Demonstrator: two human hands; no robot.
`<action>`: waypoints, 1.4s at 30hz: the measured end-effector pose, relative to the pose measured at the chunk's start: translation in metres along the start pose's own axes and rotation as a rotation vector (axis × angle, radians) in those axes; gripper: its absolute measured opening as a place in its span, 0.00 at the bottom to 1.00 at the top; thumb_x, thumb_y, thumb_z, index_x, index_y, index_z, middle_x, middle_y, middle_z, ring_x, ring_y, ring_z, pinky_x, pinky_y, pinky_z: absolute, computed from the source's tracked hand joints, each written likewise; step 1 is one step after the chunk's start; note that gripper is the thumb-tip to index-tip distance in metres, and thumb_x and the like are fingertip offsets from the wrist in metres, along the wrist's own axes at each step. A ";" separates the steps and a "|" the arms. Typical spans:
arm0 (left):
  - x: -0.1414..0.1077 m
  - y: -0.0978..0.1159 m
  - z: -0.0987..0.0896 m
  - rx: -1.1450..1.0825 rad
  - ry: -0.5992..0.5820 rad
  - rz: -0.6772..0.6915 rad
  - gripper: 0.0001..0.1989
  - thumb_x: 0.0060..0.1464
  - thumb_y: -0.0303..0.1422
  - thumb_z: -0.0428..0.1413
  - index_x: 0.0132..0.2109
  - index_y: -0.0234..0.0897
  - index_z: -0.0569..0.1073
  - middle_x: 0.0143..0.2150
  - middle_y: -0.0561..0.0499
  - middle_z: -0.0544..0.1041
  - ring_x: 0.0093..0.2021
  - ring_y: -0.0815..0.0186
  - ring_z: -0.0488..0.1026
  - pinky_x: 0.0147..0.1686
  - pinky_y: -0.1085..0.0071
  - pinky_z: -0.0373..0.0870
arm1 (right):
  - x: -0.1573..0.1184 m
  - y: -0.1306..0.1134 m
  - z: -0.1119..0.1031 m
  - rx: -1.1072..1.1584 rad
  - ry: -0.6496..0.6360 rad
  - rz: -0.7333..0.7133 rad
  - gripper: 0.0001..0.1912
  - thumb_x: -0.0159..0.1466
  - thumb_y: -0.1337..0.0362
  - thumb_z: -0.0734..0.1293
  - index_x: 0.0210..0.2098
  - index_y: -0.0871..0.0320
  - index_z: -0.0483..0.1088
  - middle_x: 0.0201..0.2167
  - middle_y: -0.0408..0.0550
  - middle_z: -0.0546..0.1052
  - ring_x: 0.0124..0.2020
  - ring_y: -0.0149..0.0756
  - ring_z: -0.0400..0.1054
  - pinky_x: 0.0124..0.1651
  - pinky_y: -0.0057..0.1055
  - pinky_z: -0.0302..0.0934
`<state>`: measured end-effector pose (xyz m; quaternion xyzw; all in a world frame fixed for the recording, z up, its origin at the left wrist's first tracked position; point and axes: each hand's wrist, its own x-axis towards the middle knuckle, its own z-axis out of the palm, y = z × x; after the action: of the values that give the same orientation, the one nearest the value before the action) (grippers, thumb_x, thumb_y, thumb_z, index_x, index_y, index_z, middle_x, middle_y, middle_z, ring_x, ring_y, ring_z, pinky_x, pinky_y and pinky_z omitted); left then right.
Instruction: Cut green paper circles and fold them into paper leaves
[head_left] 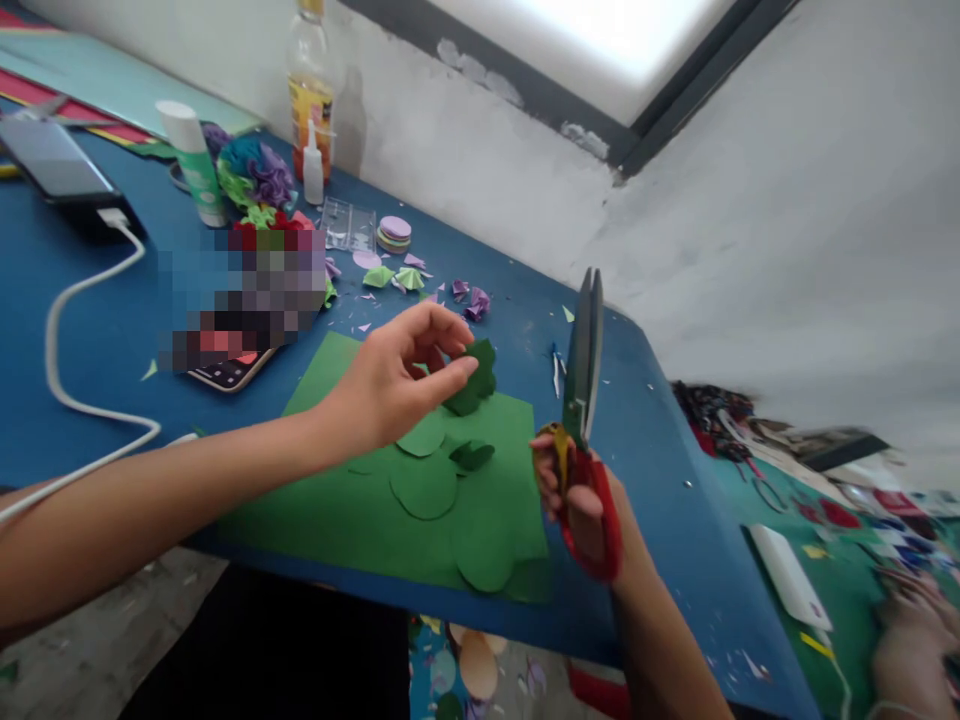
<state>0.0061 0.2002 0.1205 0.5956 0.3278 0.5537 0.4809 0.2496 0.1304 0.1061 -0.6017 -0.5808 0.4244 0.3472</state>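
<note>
Pinched between the thumb and fingers of my left hand (405, 370) is a dark green paper cutout (480, 378) with a scalloped edge. My right hand (574, 505) grips a pair of scissors (583, 360) by red and yellow handles, blades pointing up and nearly closed. Below both hands lies a large green paper sheet (337, 520) on the blue table. Green paper circles (424, 485) rest on it, along with a small folded dark green piece (472, 456).
A phone (232, 372), a glue stick (191, 165), crumpled paper flowers (259, 170), a small white bottle (313, 170) and a tall bottle (309, 90) stand or lie at the left and back. A white cable (56, 340) crosses my left forearm. Another person's hand (919, 630) is at far right.
</note>
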 end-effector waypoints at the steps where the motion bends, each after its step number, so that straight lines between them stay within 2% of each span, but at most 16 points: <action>1: 0.004 -0.006 -0.003 0.044 -0.021 -0.023 0.08 0.51 0.29 0.57 0.40 0.35 0.70 0.30 0.54 0.72 0.22 0.76 0.66 0.18 0.81 0.64 | 0.004 0.000 -0.007 -0.052 0.076 -0.024 0.29 0.54 0.39 0.64 0.42 0.55 0.68 0.23 0.40 0.66 0.16 0.28 0.58 0.17 0.26 0.54; 3: 0.012 -0.017 -0.009 0.147 -0.053 -0.039 0.12 0.51 0.31 0.57 0.44 0.35 0.71 0.31 0.52 0.74 0.22 0.75 0.68 0.19 0.80 0.67 | 0.013 0.003 -0.022 -0.306 0.240 -0.047 0.24 0.55 0.46 0.67 0.44 0.56 0.69 0.27 0.45 0.73 0.24 0.35 0.68 0.26 0.30 0.63; 5: 0.019 -0.028 -0.015 0.285 -0.044 0.022 0.08 0.52 0.31 0.56 0.39 0.33 0.74 0.30 0.51 0.76 0.25 0.72 0.70 0.22 0.78 0.70 | 0.022 0.007 -0.033 -0.584 0.391 -0.113 0.22 0.55 0.50 0.67 0.44 0.57 0.72 0.35 0.51 0.78 0.38 0.46 0.73 0.40 0.40 0.66; 6: 0.022 -0.033 -0.018 0.373 -0.052 0.073 0.06 0.52 0.31 0.56 0.37 0.33 0.75 0.31 0.50 0.77 0.28 0.71 0.72 0.27 0.76 0.72 | 0.027 0.009 -0.038 -0.721 0.423 -0.098 0.22 0.54 0.52 0.67 0.44 0.58 0.73 0.39 0.55 0.78 0.42 0.51 0.72 0.45 0.43 0.65; 8: 0.025 -0.041 -0.022 0.531 -0.097 0.148 0.06 0.53 0.30 0.55 0.36 0.33 0.76 0.34 0.49 0.79 0.33 0.67 0.75 0.34 0.72 0.74 | 0.034 0.015 -0.043 -0.876 0.393 0.017 0.21 0.55 0.54 0.67 0.44 0.59 0.75 0.42 0.57 0.79 0.45 0.54 0.72 0.48 0.46 0.64; 10: 0.028 -0.046 -0.026 0.674 -0.194 0.150 0.09 0.54 0.28 0.53 0.39 0.32 0.76 0.41 0.44 0.79 0.40 0.63 0.76 0.40 0.68 0.74 | 0.040 0.020 -0.046 -0.889 0.369 0.057 0.21 0.56 0.55 0.67 0.46 0.59 0.75 0.43 0.57 0.79 0.45 0.54 0.73 0.48 0.46 0.65; 12: 0.029 -0.048 -0.029 0.805 -0.305 0.125 0.14 0.54 0.28 0.53 0.48 0.29 0.74 0.53 0.39 0.74 0.50 0.58 0.73 0.48 0.64 0.72 | 0.044 0.023 -0.047 -0.878 0.356 0.063 0.22 0.56 0.56 0.67 0.46 0.60 0.75 0.44 0.56 0.79 0.46 0.53 0.73 0.49 0.45 0.65; 14: 0.029 -0.046 -0.032 0.908 -0.429 0.085 0.21 0.54 0.32 0.55 0.54 0.28 0.69 0.58 0.37 0.69 0.54 0.55 0.70 0.53 0.61 0.68 | 0.046 0.026 -0.047 -0.872 0.347 0.058 0.22 0.57 0.55 0.67 0.47 0.60 0.75 0.47 0.56 0.78 0.49 0.53 0.72 0.51 0.44 0.64; 17: 0.030 -0.040 -0.036 0.982 -0.670 -0.011 0.25 0.52 0.41 0.58 0.53 0.29 0.71 0.52 0.39 0.72 0.51 0.54 0.71 0.50 0.62 0.68 | 0.047 0.028 -0.049 -0.867 0.332 0.044 0.24 0.57 0.55 0.66 0.49 0.62 0.74 0.51 0.57 0.75 0.53 0.53 0.69 0.55 0.45 0.62; 19: 0.031 -0.037 -0.036 0.995 -0.779 -0.049 0.23 0.50 0.41 0.60 0.50 0.31 0.72 0.48 0.42 0.74 0.48 0.55 0.73 0.45 0.65 0.70 | 0.047 0.030 -0.050 -0.867 0.318 0.037 0.24 0.57 0.55 0.66 0.49 0.62 0.74 0.51 0.58 0.75 0.54 0.52 0.69 0.57 0.45 0.61; 25: 0.027 -0.032 -0.027 1.027 -0.863 -0.015 0.06 0.53 0.30 0.57 0.38 0.39 0.78 0.44 0.48 0.76 0.43 0.59 0.75 0.37 0.70 0.68 | 0.046 0.037 -0.054 -0.867 0.294 0.008 0.23 0.57 0.54 0.65 0.48 0.62 0.74 0.50 0.58 0.75 0.53 0.51 0.69 0.57 0.46 0.61; 29: 0.019 -0.028 -0.019 1.090 -0.871 0.018 0.09 0.56 0.26 0.51 0.33 0.34 0.77 0.39 0.45 0.77 0.38 0.60 0.76 0.33 0.70 0.68 | 0.043 0.039 -0.054 -0.847 0.313 -0.026 0.22 0.57 0.52 0.64 0.45 0.60 0.75 0.48 0.58 0.76 0.52 0.52 0.69 0.56 0.48 0.61; 32: 0.012 -0.029 -0.017 1.125 -0.834 0.043 0.10 0.57 0.24 0.48 0.35 0.32 0.74 0.38 0.42 0.76 0.37 0.58 0.76 0.32 0.68 0.70 | 0.042 0.039 -0.053 -0.826 0.342 -0.048 0.23 0.57 0.51 0.64 0.43 0.60 0.75 0.45 0.59 0.75 0.50 0.53 0.69 0.55 0.49 0.61; 38: 0.016 -0.029 -0.024 1.142 -0.612 -0.005 0.14 0.61 0.26 0.41 0.43 0.31 0.71 0.34 0.41 0.78 0.35 0.56 0.77 0.35 0.63 0.72 | 0.045 0.031 -0.052 -0.765 0.343 -0.110 0.20 0.56 0.48 0.66 0.37 0.58 0.76 0.35 0.52 0.74 0.36 0.44 0.72 0.42 0.40 0.68; 40: 0.021 -0.028 -0.027 1.129 -0.523 -0.005 0.16 0.61 0.25 0.39 0.46 0.31 0.71 0.43 0.39 0.77 0.43 0.57 0.76 0.43 0.62 0.72 | 0.037 0.015 -0.050 -0.743 0.382 -0.156 0.21 0.59 0.48 0.63 0.35 0.59 0.75 0.36 0.54 0.74 0.37 0.43 0.72 0.42 0.40 0.67; 42: 0.024 -0.028 -0.030 1.112 -0.463 0.016 0.19 0.61 0.23 0.38 0.52 0.30 0.69 0.57 0.36 0.70 0.53 0.56 0.71 0.52 0.61 0.68 | 0.013 -0.013 -0.044 -0.724 0.440 -0.227 0.21 0.63 0.49 0.59 0.36 0.59 0.75 0.39 0.56 0.74 0.43 0.45 0.70 0.48 0.43 0.64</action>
<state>-0.0150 0.2377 0.1005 0.8652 0.4506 0.1589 0.1520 0.2838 0.1478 0.1336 -0.6932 -0.6667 0.0142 0.2736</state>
